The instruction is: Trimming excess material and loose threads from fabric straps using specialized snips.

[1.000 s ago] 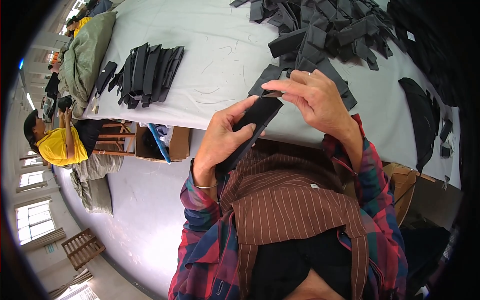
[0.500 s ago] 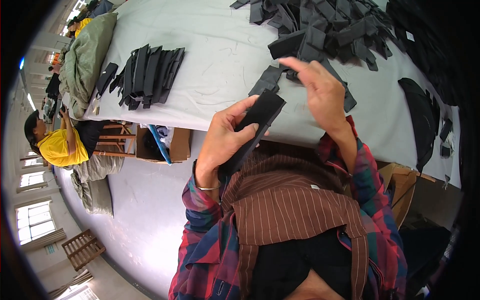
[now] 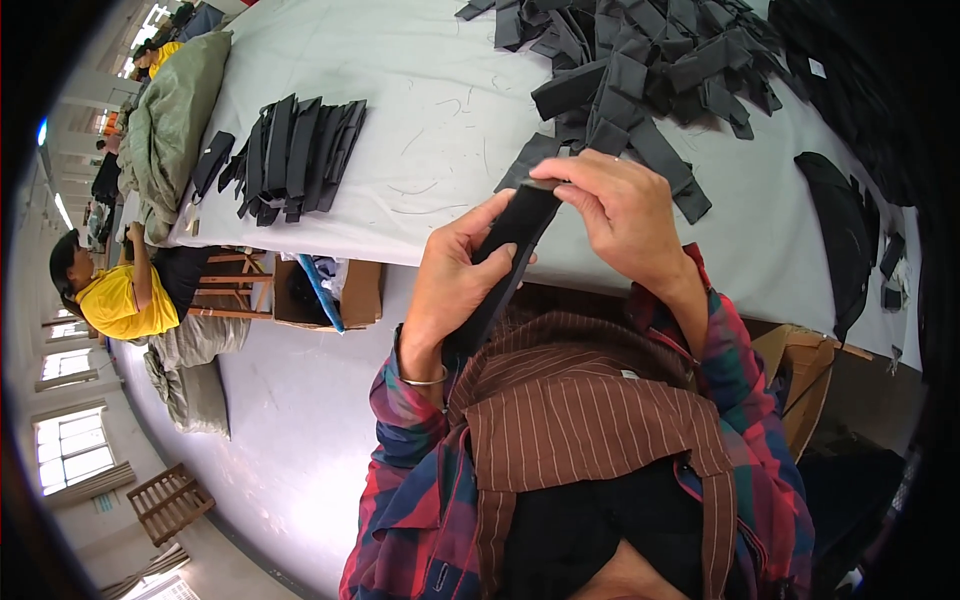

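A long black fabric strip (image 3: 508, 245) is held at a slant in front of my apron, near the table's front edge. My left hand (image 3: 452, 270) is closed round its middle, with the thumb lying along the top face. At the strip's upper end, my right hand (image 3: 618, 208) pinches the tip between thumb and fingers. Just beyond my hands lies a loose heap of dark grey fabric strips (image 3: 640, 75). Farther left, a neater row of black strips (image 3: 300, 155) rests on the white-covered table (image 3: 420, 110).
Black fabric pieces (image 3: 835, 240) line the table's right side. A grey-green sack (image 3: 180, 120) leans at its left end. Below stands an open cardboard box (image 3: 362, 292) beside a wooden stool (image 3: 235, 282). A person in yellow (image 3: 125, 295) is at far left.
My right hand has come down and left from above the heap and now grips the strip's upper end. My left hand keeps its hold on the strip.
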The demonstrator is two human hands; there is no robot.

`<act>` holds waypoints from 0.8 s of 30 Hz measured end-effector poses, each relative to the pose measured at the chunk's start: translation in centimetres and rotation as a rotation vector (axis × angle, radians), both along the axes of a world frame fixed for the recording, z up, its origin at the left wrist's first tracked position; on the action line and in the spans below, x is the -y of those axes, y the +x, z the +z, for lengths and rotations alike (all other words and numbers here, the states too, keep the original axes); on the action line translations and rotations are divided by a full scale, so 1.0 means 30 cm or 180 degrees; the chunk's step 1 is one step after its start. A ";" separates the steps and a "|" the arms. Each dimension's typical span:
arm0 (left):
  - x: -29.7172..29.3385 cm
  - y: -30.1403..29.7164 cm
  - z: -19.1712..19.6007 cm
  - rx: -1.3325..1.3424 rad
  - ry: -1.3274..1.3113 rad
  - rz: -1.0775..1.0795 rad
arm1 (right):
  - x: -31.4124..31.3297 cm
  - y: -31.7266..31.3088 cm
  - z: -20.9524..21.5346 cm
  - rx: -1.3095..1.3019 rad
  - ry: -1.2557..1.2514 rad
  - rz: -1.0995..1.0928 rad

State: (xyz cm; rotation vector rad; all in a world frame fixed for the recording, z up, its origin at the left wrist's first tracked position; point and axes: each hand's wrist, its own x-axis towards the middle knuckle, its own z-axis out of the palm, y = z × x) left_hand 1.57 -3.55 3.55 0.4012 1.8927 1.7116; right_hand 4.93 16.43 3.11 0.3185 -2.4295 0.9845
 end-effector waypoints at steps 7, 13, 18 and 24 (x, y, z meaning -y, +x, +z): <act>-0.007 0.004 -0.015 0.0174 0.0305 0.0096 | 0.018 0.000 -0.011 -0.0180 -0.1635 -0.0117; -0.023 -0.004 -0.064 0.0342 0.0709 0.0315 | 0.047 0.034 -0.060 0.0531 -0.1773 0.0166; -0.029 -0.015 -0.090 0.0358 0.0962 0.0633 | 0.061 0.038 -0.048 -0.0546 -0.0132 0.0323; -0.024 -0.015 -0.012 0.1348 0.1953 0.0696 | 0.081 0.055 -0.101 -0.0915 0.0156 0.0309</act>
